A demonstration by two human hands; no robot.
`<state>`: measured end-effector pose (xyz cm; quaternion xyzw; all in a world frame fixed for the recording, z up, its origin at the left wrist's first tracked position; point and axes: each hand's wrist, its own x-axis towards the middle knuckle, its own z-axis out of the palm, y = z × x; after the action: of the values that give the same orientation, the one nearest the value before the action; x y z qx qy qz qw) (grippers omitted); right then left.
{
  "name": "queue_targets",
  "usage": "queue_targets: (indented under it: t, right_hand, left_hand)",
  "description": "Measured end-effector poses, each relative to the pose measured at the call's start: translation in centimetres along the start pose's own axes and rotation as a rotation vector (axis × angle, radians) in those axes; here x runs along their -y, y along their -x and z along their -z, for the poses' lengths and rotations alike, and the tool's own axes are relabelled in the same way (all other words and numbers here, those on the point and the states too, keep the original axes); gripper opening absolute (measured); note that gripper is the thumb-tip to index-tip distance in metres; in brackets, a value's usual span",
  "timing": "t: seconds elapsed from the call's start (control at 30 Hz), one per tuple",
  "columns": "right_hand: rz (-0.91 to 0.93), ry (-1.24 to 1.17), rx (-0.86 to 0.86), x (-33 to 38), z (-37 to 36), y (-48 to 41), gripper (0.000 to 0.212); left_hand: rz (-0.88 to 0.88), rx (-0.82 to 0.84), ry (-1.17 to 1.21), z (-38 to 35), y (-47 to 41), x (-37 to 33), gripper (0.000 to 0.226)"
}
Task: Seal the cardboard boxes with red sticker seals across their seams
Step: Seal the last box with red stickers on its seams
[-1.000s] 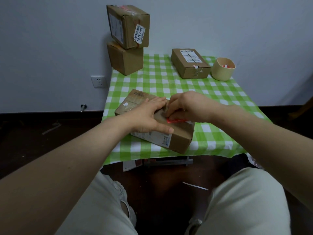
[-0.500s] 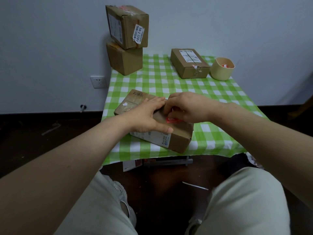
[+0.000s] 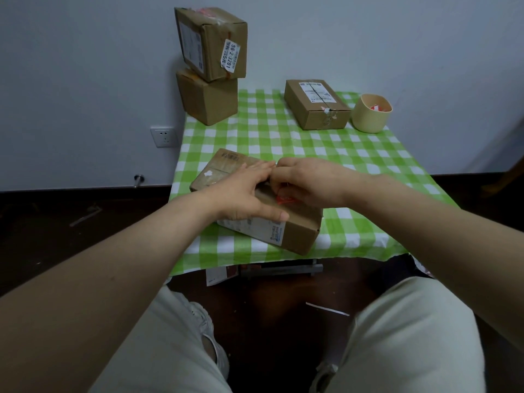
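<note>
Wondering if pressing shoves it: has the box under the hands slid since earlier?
No; the box keeps its place near the front edge of the checked cloth.

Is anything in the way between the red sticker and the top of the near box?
Nothing visible. The right hand holds the red sticker against the top of the near box; the left hand rests flat beside it.

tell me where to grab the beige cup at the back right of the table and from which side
Grip the beige cup round its outer wall, coming from the near right side. It stands upright and round, so a hand should wrap it; the cardboard box sits close on its left, and red stickers lie inside, so keep fingers out.
</note>
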<state>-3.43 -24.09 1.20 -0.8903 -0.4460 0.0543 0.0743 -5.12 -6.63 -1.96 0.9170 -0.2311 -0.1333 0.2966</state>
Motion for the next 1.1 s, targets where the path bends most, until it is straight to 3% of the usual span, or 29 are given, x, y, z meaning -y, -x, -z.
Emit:
queue_targets:
  t: [0.47,0.7,1.1]
  right_hand:
    - [-0.05,-0.172,-0.025,-0.4,-0.2,0.8,0.012]
    - [-0.121,-0.29,-0.088,-0.9,0.0,1.3,0.008]
    - [-0.179,-0.453,-0.167,-1.8,-0.6,2.0,0.009]
  left_hand:
    - [-0.005,0.0,-0.044,-0.1,-0.3,0.4,0.096]
    - [0.015,0.019,-0.046,-0.1,-0.1,0.1,0.11]
    - [0.078,-0.015,0.051,0.1,0.4,-0.4,0.082]
